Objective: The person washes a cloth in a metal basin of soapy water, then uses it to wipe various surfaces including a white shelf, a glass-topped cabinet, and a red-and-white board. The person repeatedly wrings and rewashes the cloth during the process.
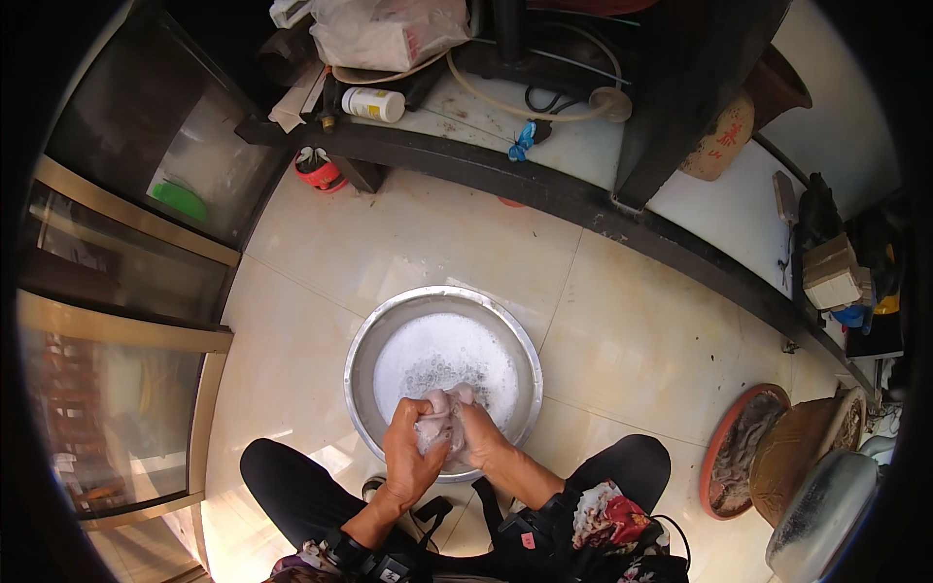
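A round metal basin (352, 408) stands on the floor before me, holding water under white suds (452, 335). Over its near part, both hands grip one wet, pale pinkish cloth (439, 430) that is bunched up and foamy. My left hand (412, 448) closes round the cloth's left side, and my right hand (481, 433) has hold of its right side. The fingertips are partly hidden by the cloth. Whether the lower part of the cloth touches the suds, I cannot tell.
My knees flank the basin on a tiled floor (627, 313). Beyond runs a dark-framed shelf (466, 157) with a white bottle (373, 105) and a blue butterfly ornament (522, 141). Glass-panelled doors (124, 335) are on the left. A reddish saucer (745, 452) and a brown pot (791, 455) stand right.
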### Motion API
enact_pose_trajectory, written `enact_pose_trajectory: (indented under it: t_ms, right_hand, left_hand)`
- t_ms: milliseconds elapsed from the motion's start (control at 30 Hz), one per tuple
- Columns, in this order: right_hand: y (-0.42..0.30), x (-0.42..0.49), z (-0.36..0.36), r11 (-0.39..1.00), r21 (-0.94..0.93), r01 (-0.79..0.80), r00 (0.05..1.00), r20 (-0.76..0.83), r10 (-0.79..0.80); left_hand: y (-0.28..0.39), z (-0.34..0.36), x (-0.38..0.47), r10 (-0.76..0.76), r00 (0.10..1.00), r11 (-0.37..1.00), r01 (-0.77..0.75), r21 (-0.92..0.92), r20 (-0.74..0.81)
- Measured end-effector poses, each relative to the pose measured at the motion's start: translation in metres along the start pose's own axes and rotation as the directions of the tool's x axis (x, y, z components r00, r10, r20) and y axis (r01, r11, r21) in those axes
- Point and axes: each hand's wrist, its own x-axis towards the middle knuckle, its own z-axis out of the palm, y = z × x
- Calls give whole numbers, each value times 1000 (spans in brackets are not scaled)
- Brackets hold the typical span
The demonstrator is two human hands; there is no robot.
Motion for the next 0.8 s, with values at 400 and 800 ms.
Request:
enact_pose_trajectory:
  t_ms: [400,800]
  right_hand:
    - [-21,4,4,820,-571,41,989,143,50]
    - [15,-23,29,534,-582,614,786,384,-485]
  left_hand:
    - [-10,-9,-5,-112,992,976,119,-184,50]
    - [-33,-20,-1,-645,737,310,492,-814,200]
